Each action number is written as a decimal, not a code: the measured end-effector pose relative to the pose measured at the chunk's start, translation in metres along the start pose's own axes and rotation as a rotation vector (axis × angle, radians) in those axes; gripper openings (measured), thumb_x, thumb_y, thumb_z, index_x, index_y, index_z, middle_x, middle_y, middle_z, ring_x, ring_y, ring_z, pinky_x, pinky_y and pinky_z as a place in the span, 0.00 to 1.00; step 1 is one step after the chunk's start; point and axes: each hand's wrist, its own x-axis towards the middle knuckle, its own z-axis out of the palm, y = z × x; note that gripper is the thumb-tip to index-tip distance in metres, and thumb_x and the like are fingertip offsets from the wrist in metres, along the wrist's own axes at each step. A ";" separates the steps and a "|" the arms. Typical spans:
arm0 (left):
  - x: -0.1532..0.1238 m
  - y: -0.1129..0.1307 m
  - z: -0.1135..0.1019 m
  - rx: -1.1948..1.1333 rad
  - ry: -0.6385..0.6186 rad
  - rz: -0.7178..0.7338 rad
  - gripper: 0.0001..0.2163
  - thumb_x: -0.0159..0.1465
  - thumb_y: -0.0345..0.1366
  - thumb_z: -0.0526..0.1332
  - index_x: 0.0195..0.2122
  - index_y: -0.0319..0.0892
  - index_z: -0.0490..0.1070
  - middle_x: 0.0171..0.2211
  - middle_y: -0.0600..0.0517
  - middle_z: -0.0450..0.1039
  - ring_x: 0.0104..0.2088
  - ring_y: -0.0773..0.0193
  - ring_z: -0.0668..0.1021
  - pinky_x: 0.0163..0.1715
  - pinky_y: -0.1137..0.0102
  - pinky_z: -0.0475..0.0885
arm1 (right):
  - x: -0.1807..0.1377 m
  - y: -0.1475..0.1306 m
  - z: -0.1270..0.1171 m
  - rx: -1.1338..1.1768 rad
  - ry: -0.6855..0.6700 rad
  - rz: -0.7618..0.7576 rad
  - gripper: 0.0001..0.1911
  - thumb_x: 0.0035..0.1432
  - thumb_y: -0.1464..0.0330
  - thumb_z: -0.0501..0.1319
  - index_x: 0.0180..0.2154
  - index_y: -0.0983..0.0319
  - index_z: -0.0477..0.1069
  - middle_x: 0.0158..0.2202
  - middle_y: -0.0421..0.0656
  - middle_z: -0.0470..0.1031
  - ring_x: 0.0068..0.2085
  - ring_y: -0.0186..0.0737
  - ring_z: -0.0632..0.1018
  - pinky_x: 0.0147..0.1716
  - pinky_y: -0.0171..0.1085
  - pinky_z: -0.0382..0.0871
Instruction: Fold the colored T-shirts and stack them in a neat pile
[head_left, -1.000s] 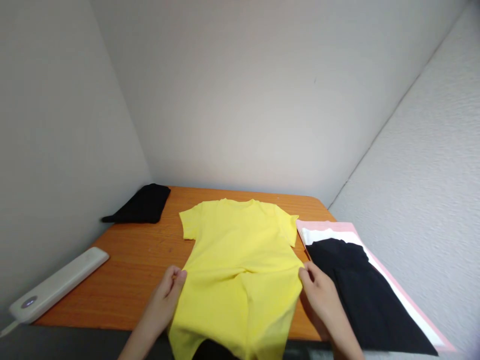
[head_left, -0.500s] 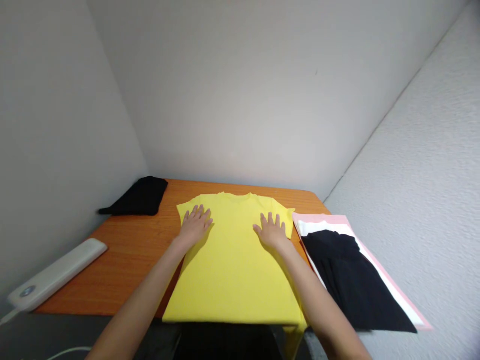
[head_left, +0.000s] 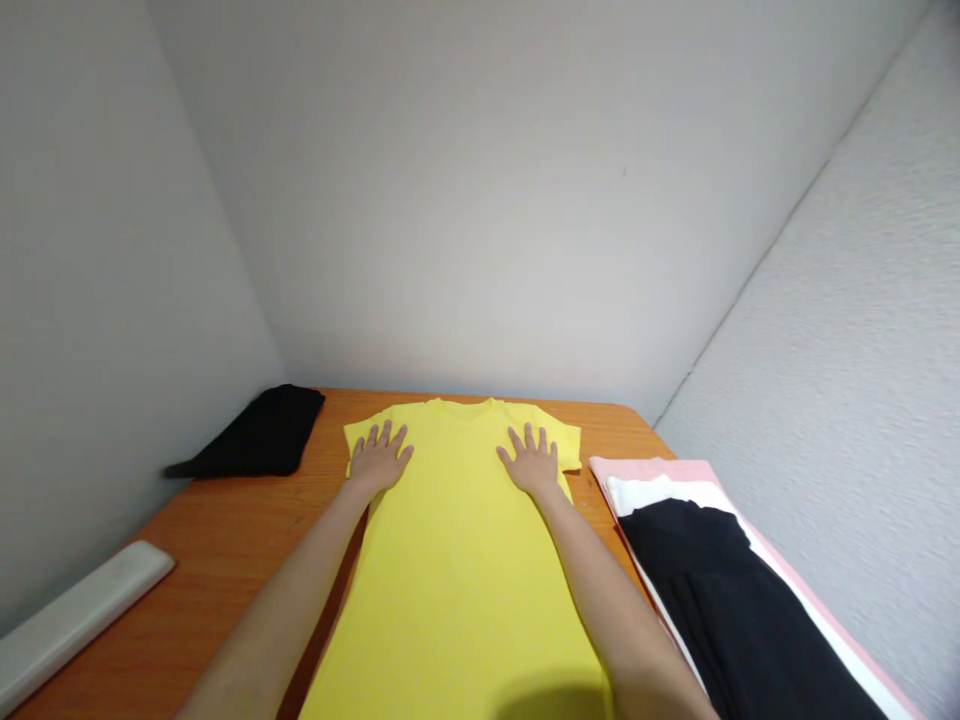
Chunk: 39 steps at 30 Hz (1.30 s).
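moved forward, left hand point(head_left: 377, 463) and right hand point(head_left: 532, 466) lie splayed, empty, atop yellow shirt point(head_left: 465, 560).

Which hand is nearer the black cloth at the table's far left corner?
Left. The left hand lies spread on the yellow shirt, right of the black cloth; the right hand lies on the shirt's other side, farther right.

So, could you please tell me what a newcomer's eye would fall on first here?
Probably the bright yellow shirt, spread mid-table, with the left hand and right hand palm-down near its sleeves, fingers spread. Next might come the stack at right, black cloth over white over pink. At left, a black cloth lies toward the back, a white bar nearer.
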 end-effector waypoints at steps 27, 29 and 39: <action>-0.092 0.061 -0.019 0.107 0.161 0.214 0.28 0.69 0.46 0.45 0.67 0.39 0.53 0.69 0.42 0.44 0.69 0.49 0.46 0.65 0.46 0.38 | -0.101 0.021 -0.030 0.411 0.316 -0.156 0.24 0.62 0.63 0.56 0.58 0.63 0.64 0.64 0.52 0.60 0.65 0.50 0.58 0.61 0.47 0.52; -0.128 0.061 -0.013 0.076 0.119 0.242 0.28 0.69 0.48 0.44 0.67 0.40 0.54 0.69 0.43 0.45 0.69 0.49 0.47 0.64 0.46 0.41 | -0.147 0.032 -0.031 0.491 0.335 -0.204 0.22 0.62 0.63 0.56 0.55 0.63 0.65 0.57 0.51 0.68 0.58 0.46 0.69 0.55 0.42 0.61; -0.206 0.047 0.008 0.062 0.061 0.100 0.31 0.69 0.49 0.40 0.68 0.35 0.50 0.69 0.43 0.43 0.69 0.49 0.48 0.64 0.50 0.49 | -0.291 0.052 -0.015 0.255 0.199 0.069 0.20 0.58 0.72 0.55 0.53 0.66 0.62 0.47 0.54 0.73 0.49 0.51 0.75 0.46 0.42 0.65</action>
